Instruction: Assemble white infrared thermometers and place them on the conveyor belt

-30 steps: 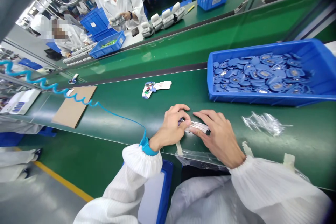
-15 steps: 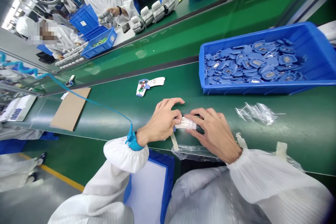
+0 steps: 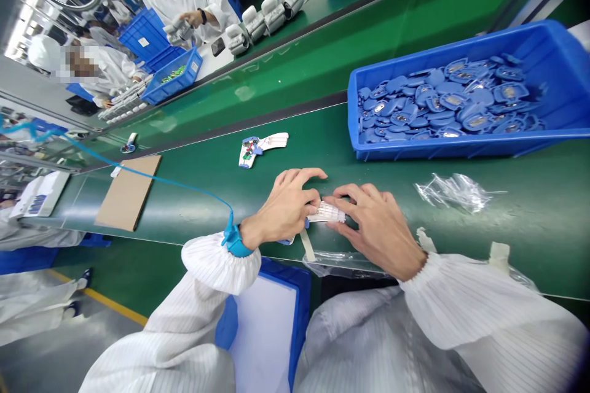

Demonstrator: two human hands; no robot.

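Observation:
My left hand (image 3: 284,209) and my right hand (image 3: 375,227) meet over the near edge of the green bench (image 3: 207,184). Between their fingertips they pinch a small white packet (image 3: 326,214) with a blue part at its left end. Both hands are closed on it. A blue wrist strap (image 3: 234,239) with a coiled cord sits on my left wrist. A second white and blue packet (image 3: 259,147) lies flat on the bench beyond my hands.
A blue bin (image 3: 465,104) of several blue parts stands at the right. Crumpled clear plastic (image 3: 454,191) lies near it. A cardboard sheet (image 3: 129,191) lies at the left. Across the belt, people in white coats work beside blue bins (image 3: 173,80).
The hands have stayed together on the packet, shifting slightly toward me on the bench; the view has tilted a little.

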